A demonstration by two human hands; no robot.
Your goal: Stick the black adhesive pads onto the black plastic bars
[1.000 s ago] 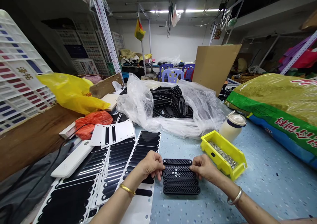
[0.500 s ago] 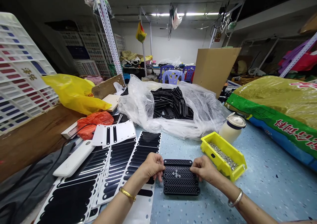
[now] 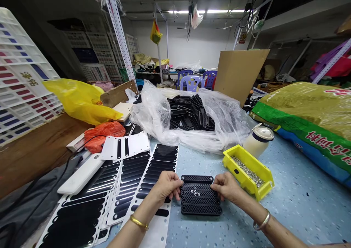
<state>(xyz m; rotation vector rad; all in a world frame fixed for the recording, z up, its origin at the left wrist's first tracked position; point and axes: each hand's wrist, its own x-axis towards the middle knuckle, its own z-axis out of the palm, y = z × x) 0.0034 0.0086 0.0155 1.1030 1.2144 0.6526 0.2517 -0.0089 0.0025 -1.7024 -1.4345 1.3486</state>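
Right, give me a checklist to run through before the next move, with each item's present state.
1. Black strips lying side by side on the table: ok.
2. Left hand at the strips' left end: ok, though whether its fingers pinch anything is unclear.
3. Right hand at the strips' right end: ok.
4. Small pale pieces resting on the strips: ok, clustered near the middle.
5. Yellow bin upright and stocked: ok, small metal pieces inside.
6. Parts seated in the strips' end holes: cannot tell, too small.
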